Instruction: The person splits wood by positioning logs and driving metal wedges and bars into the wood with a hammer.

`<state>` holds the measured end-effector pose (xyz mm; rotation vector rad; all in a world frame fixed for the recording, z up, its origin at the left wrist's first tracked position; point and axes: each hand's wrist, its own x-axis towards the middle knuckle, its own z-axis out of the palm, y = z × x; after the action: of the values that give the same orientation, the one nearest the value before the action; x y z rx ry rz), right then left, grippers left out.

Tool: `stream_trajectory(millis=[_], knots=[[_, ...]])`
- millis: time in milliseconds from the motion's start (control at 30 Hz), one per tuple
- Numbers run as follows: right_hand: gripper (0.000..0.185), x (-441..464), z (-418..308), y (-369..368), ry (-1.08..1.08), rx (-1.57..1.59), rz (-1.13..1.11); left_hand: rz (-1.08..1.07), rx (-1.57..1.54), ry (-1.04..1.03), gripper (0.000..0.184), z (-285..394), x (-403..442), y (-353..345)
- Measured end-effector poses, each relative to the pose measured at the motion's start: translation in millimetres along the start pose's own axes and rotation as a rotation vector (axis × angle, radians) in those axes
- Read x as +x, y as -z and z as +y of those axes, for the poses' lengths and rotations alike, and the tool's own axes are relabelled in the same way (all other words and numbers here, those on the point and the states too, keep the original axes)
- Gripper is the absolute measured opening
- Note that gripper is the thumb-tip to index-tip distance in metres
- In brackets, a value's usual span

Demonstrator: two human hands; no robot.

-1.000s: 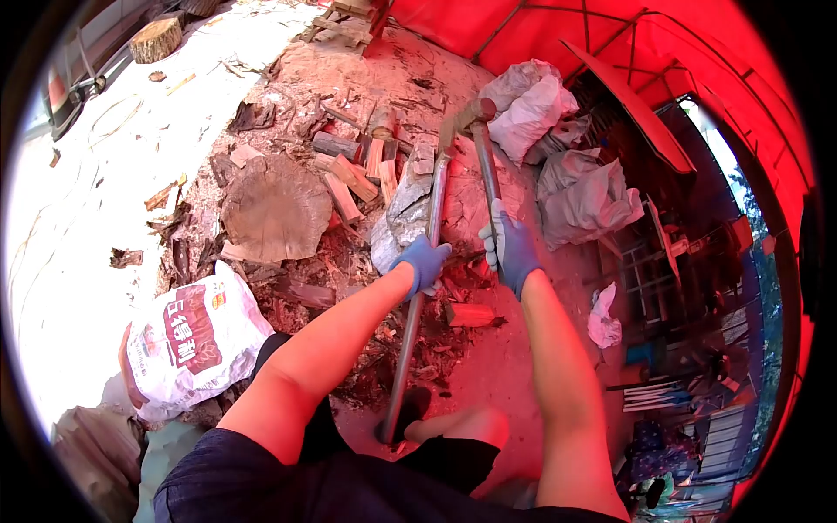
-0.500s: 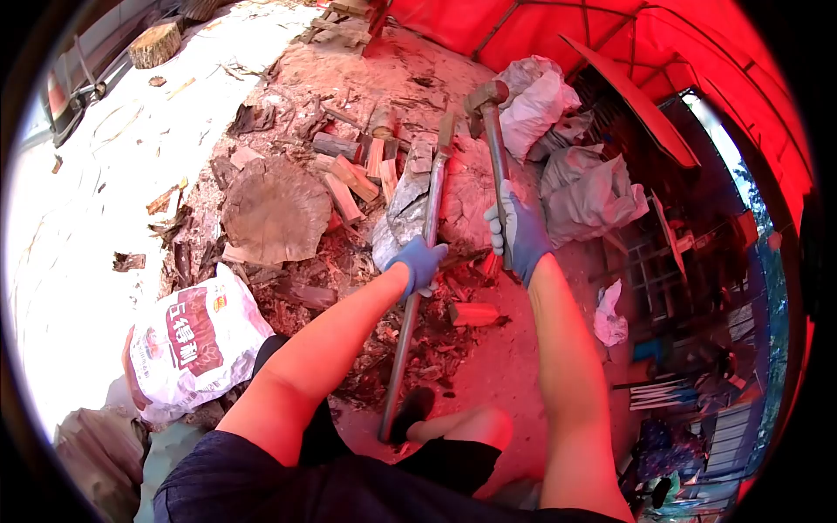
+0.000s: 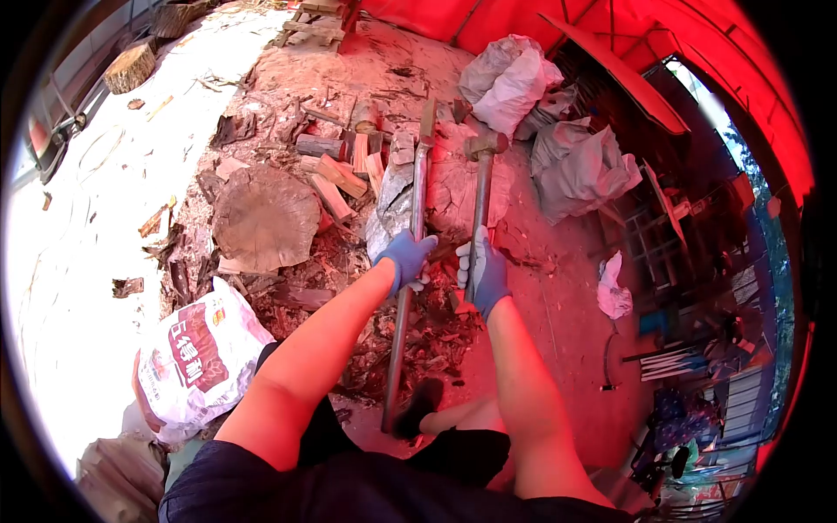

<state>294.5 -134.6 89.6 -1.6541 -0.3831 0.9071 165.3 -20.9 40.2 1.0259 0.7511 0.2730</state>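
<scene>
My gloved left hand (image 3: 405, 259) is wrapped round the metal shaft of a long-handled axe (image 3: 419, 187). Its narrow head is seen edge-on at the top, and its lower end reaches down near my foot. To the right, my gloved right hand (image 3: 486, 275) grips the handle of a sledgehammer (image 3: 483, 187) with its head up. Both tools stand roughly parallel in front of me. Behind them is a broad pale wood block (image 3: 462, 187), partly hidden. A round chopping stump (image 3: 266, 218) sits to the left, beside several split logs (image 3: 342, 176).
Bark and wood chips litter the ground round the stump. A white printed sack (image 3: 205, 353) lies at left front. Bulging sacks (image 3: 580, 170) stand at back right. A dark rack (image 3: 649, 248) and clutter line the right side, under a red canopy (image 3: 741, 61). Another log (image 3: 131, 68) stands far left.
My right hand has come down and left with the sledgehammer, whose head is lower now. The left hand and axe have shifted slightly left in view. The view has turned a little.
</scene>
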Motion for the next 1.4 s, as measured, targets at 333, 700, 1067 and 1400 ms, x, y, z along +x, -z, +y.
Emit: stream_trajectory(millis=[333, 700, 1067, 1400], knots=[[0.019, 34, 315, 108, -0.575, 0.062, 0.199, -0.053, -0.084, 0.015, 0.032, 6, -14, 3], [0.057, -44, 387, 60, -0.172, -0.846, 0.279, 0.058, 0.117, -0.203, 0.035, -5, -11, 9], [0.036, -170, 180, -9, -0.378, 0.289, -0.264, 0.219, 0.248, -0.366, 0.029, -47, 36, 16], [0.028, -234, -41, 30, -0.431, 0.327, -0.364, 0.062, 0.016, -0.266, 0.037, -25, -2, 7]])
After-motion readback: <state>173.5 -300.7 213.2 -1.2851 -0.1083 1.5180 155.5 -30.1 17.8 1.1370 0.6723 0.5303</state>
